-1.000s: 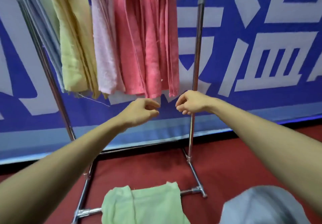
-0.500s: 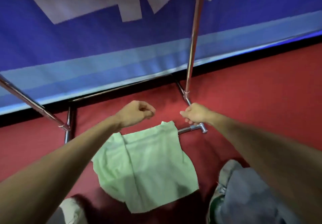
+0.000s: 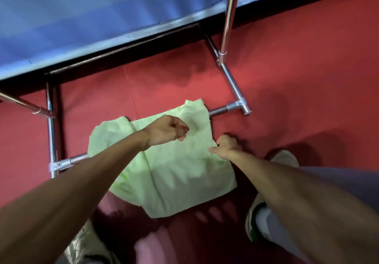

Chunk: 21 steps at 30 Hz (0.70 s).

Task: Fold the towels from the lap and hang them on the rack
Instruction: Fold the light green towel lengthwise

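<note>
The soft light green cloth towel (image 3: 174, 177) lies flat on the red floor (image 3: 297, 68). It lies over the low front bar of the shiny metal rack (image 3: 231, 83) and hides the bar's middle. The rack's top is cut off. The left hand (image 3: 166, 130) hangs just above the towel, fingers loosely bent, holding nothing. The right hand (image 3: 226, 147) touches the towel's right edge with bent fingers. I cannot tell if it grips.

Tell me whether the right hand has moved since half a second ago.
Yes, the right hand drew back from the rack's corner joint toward the person, to the green towel's right edge.
</note>
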Available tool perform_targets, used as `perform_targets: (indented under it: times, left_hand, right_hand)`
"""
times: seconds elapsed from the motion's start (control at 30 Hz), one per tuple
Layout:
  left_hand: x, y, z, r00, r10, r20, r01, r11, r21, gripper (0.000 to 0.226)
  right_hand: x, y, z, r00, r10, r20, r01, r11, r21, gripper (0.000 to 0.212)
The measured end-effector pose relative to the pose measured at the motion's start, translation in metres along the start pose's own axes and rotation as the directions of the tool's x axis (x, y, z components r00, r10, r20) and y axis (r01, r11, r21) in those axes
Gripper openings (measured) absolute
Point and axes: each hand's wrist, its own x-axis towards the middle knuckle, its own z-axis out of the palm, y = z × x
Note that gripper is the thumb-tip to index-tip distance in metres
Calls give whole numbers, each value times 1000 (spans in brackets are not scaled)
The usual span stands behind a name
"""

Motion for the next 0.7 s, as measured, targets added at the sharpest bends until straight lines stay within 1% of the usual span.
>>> perform_targets:
  times: [0.03,0.07,0.1,0.13,0.2,0.23,0.27,0.3,0.33,0.37,0.43,0.5,0.57,0.63,0.7]
  left_hand:
    - [-2,0,0,1000,4,8,-4,1000,2,23]
    - [-5,0,-2,1000,8,13,-9,1000,5,23]
    - [-9,0,-4,1000,13,16,-13,1000,6,22]
    - [-14,1,-7,1000,16,13,-16,1000,8,21]
    - [-24,4,-13,1000,20,-9,-20,1000,4,21]
    - [-30,6,-16,999,25,-23,-25,1000,1,21]
    - [-36,10,-20,999,32,-32,-32,999,5,21]
    - [-44,13,-24,998,44,-35,-43,999,17,20]
    - [-52,18,-30,998,57,-36,-56,998,32,20]
    - [-62,23,-36,996,73,-41,-71,997,41,19]
    - [-84,37,-50,989,112,-93,-110,993,32,17]
    - [-111,53,-63,968,165,-192,-162,986,28,14]
    - [-140,67,-74,938,221,-267,-217,975,46,12]
    - [-169,78,-80,917,261,-302,-254,965,64,13]
    - [-196,87,-83,899,292,-326,-274,956,102,14]
  right_hand:
    - [0,-3,-1,999,-20,25,19,1000,11,32]
    - [0,-7,-2,998,-35,61,32,998,48,30]
    - [-2,-12,-5,994,-59,87,50,994,101,36]
    - [-5,-17,-10,992,-87,95,71,984,163,36]
    - [-16,-32,-23,982,-172,81,136,931,338,16]
    - [-24,-39,-31,975,-212,64,168,897,410,10]
    - [-33,-48,-42,969,-246,37,205,874,440,9]
    - [-42,-56,-53,961,-277,-8,252,861,441,14]
    - [-53,-64,-64,948,-310,-67,309,854,418,22]
    - [-64,-73,-75,930,-343,-131,366,842,395,25]
    - [-89,-92,-98,884,-423,-199,467,808,358,18]
    - [-118,-109,-120,833,-510,-215,553,779,295,15]
    - [-149,-127,-140,779,-587,-219,624,759,185,20]
    - [-182,-146,-161,711,-668,-221,693,719,57,30]
    - [-214,-162,-178,660,-729,-181,732,678,-61,37]
